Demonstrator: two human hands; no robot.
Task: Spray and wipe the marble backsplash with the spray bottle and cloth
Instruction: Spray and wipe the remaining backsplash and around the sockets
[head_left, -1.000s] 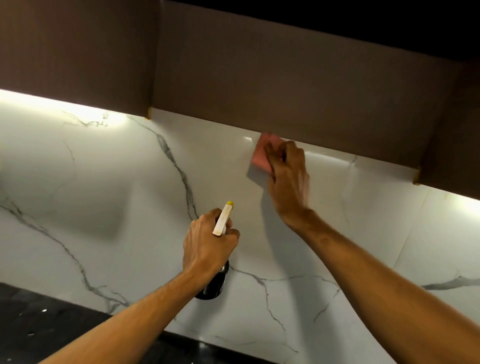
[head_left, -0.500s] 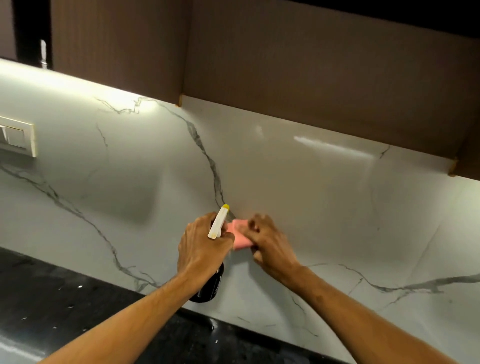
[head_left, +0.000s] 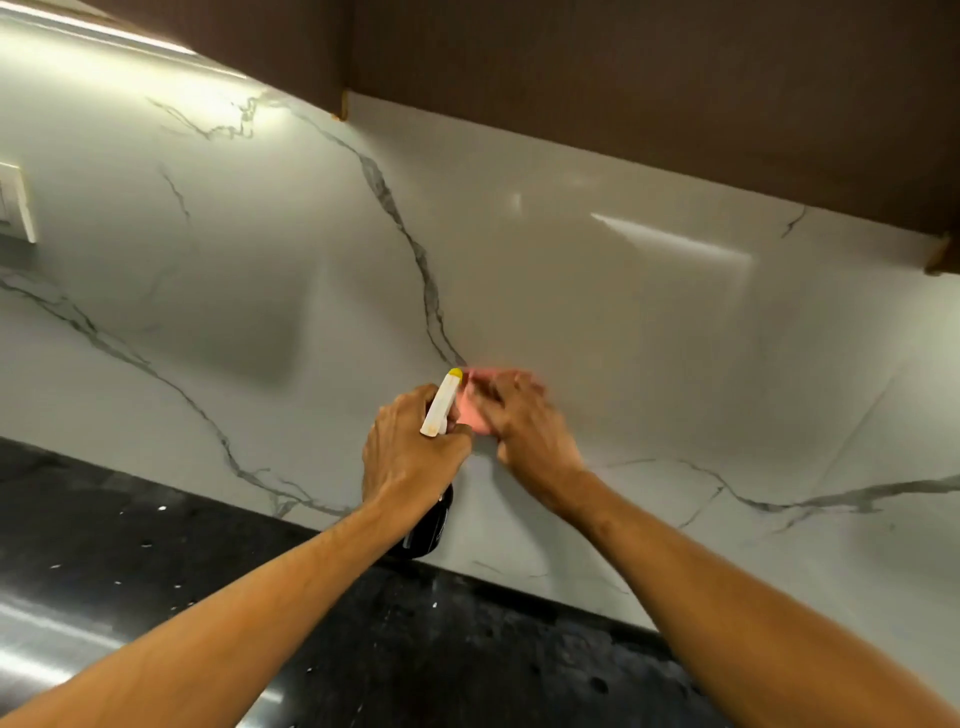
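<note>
Two hands are up here, the left hand (head_left: 410, 457) and the right hand (head_left: 530, 431), plus one spray bottle (head_left: 440, 405), one pink cloth (head_left: 470, 413), one marble backsplash (head_left: 623, 338), one black countertop (head_left: 467, 649) and one switch plate (head_left: 15, 202).

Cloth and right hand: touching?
Touching. The head view shows the right hand laid flat over the pink cloth, pressing it to the marble backsplash, despite motion blur.

Marble backsplash (head_left: 597, 291): glossy, smooth, grey-veined, reflecting light. Worktop (head_left: 467, 649), lower frame: dark polished stone, speckled. Cabinets (head_left: 623, 93), top: matt brown, fine-textured. Spray bottle (head_left: 428, 525): glossy dark body, plastic head. Cloth (head_left: 475, 410): pink, blurred.
</note>
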